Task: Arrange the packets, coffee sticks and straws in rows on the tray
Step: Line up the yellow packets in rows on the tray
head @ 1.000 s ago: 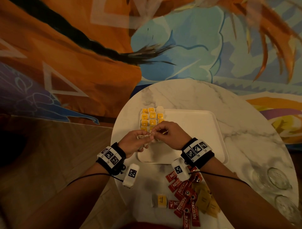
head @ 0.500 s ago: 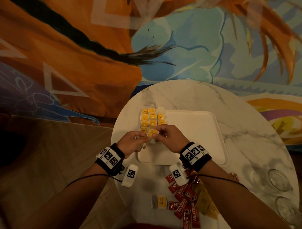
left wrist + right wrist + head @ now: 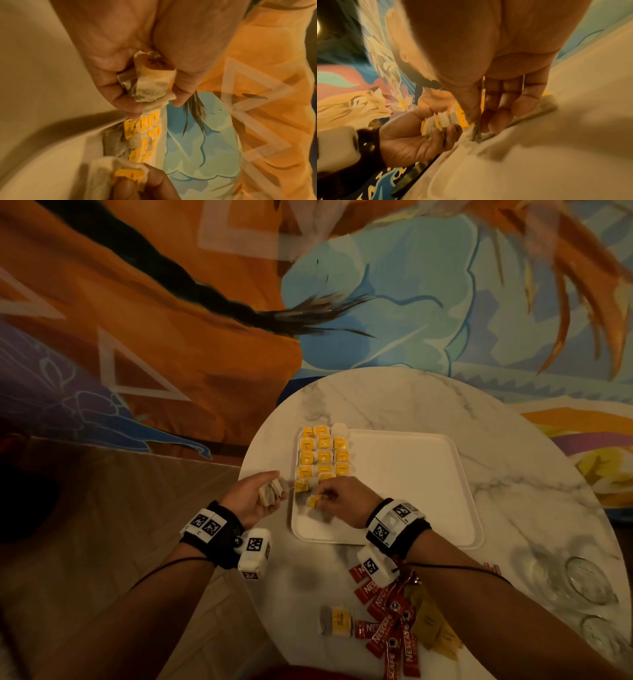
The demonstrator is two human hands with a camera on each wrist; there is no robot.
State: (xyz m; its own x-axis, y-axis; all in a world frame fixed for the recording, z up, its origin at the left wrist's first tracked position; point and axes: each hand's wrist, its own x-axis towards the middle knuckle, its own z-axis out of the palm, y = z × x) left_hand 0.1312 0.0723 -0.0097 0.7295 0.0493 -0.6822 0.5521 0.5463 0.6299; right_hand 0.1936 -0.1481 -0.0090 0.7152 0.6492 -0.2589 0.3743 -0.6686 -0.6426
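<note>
Left hand off the left edge of the tray, fingers curled round a small stack of packets, clamped tight enough to crumple the paper in the left wrist view. Biggest worry here: stack looks fanned and loose at the top, so any squeeze or tilt could spill a few onto the counter or onto the rows already laid. Could also snag, since a thin thread seems to run from the stack toward the tray, can't tell what it's attached to.

Moving right: yellow packets in rows down the left side of the tray, three across, with a pale one at the far corner. Nearest row not finished.

Right hand low over the near end of those rows, thumb and fingers pinched on one yellow packet and pressing it down to the tray, remaining fingers fairly straight. Probably setting it into the row. Risk there: knuckles sitting right beside the laid packets, so a careless lift could drag the neighbours out of line.

Closer in on the counter: a single yellow packet, then a jumble of red coffee sticks with brownish packets half under the right arm, none of it on the tray yet. Straws not spotted anywhere. Glasses at far right, well apart from the action
</note>
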